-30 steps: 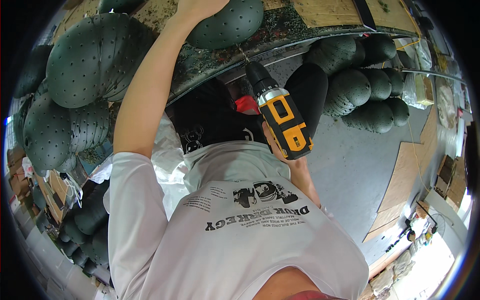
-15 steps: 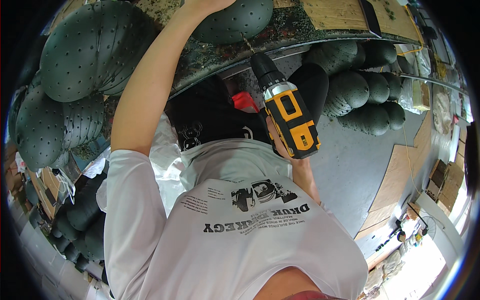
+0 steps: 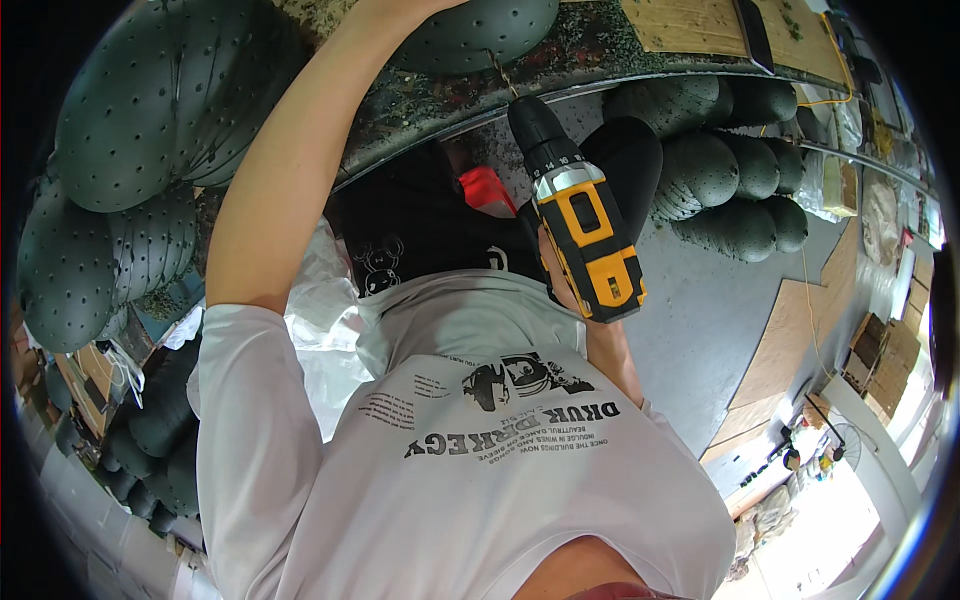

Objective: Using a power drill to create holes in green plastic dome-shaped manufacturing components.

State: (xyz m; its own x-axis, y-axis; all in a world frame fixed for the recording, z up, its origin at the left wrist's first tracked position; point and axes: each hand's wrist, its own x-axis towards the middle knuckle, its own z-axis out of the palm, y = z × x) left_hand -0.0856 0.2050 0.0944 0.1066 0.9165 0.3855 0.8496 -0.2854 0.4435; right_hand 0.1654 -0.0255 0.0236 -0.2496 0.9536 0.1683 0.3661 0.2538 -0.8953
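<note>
My right hand (image 3: pixel 556 272) grips the handle of a yellow and black cordless drill (image 3: pixel 585 235). Its thin bit (image 3: pixel 497 76) points up at the edge of a dark speckled workbench (image 3: pixel 600 52). My left arm stretches up to the top edge of the view. There my left hand (image 3: pixel 400 8) rests by a dark green dotted dome shell (image 3: pixel 480 28) lying on the bench. Most of that hand is cut off, so its grip is hidden.
Stacks of green dotted dome shells stand at the left (image 3: pixel 140 120) and under the bench at the right (image 3: pixel 725 165). A wooden board (image 3: pixel 700 25) lies on the bench. A red object (image 3: pixel 487 190) and a white plastic bag (image 3: pixel 320 310) sit below; grey floor (image 3: pixel 700 310) at right.
The drill has risen a little toward the bench edge, and its bit now sits closer to the green dome. My left arm has stayed stretched up.
</note>
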